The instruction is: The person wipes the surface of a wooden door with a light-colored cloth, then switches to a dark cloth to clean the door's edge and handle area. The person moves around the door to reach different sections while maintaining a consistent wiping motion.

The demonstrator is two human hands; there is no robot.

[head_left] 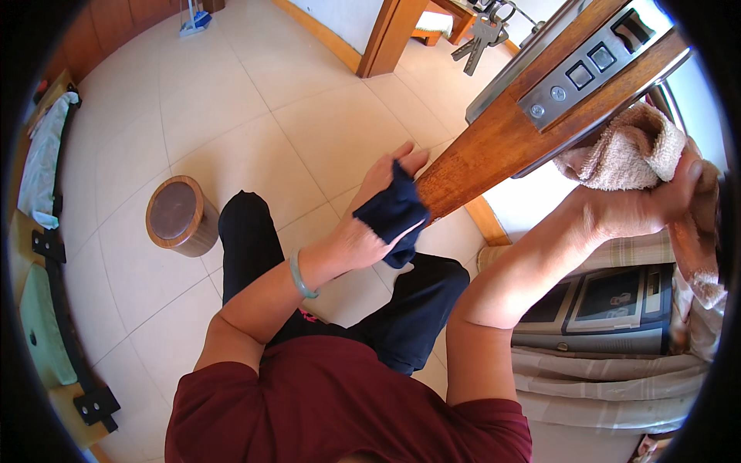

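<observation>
A wooden door (482,147) stands edge-on before me, a metal lock plate (594,65) set into its edge. My left hand (374,220), with a pale green bangle at the wrist, is at the lower part of this edge. It grips a dark blue cloth (394,204) that lies across the palm and thumb; some fingertips reach beside the wood. On the door's right side my right hand (675,193) is closed on a beige towel (629,150), bunched up close to the door face. Part of the towel hangs below the hand. A bunch of keys (482,35) dangles left of the lock.
A round wooden stool (181,216) stands on the tiled floor to my left. Curtain-like fabric (602,382) and a grey boxy appliance (602,305) are at the lower right. A low bench (50,316) with green padding runs along the left. A blue dustpan (195,21) is far off.
</observation>
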